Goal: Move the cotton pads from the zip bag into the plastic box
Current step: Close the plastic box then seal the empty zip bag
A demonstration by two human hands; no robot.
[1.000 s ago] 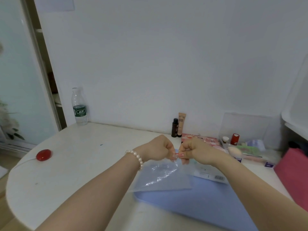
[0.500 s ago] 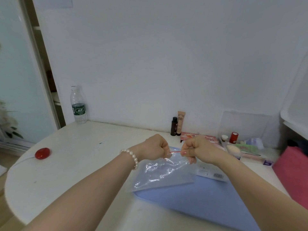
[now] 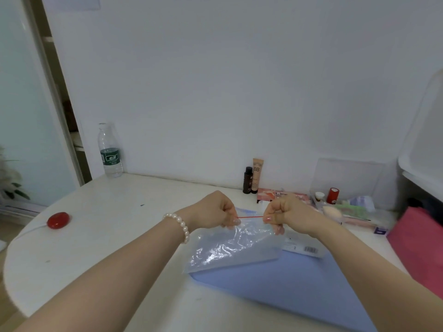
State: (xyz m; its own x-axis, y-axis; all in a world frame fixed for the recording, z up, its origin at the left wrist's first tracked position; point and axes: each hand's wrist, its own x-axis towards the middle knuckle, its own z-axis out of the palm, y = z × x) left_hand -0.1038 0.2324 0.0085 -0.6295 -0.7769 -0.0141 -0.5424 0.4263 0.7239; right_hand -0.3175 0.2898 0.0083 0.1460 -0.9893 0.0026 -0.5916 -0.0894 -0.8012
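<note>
At table centre, left hand (image 3: 217,210) and right hand (image 3: 286,213) pinch the limp, slippery zip bag (image 3: 233,248) — best gripped at its twelve o'clock seal.

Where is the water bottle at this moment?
In the head view, the water bottle stands upright at the far left of the white table, against the wall, beyond the red round object.

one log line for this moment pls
step: opening zip bag | left hand: pinches red zip edge | right hand: pinches red zip edge | pads: not visible
</note>
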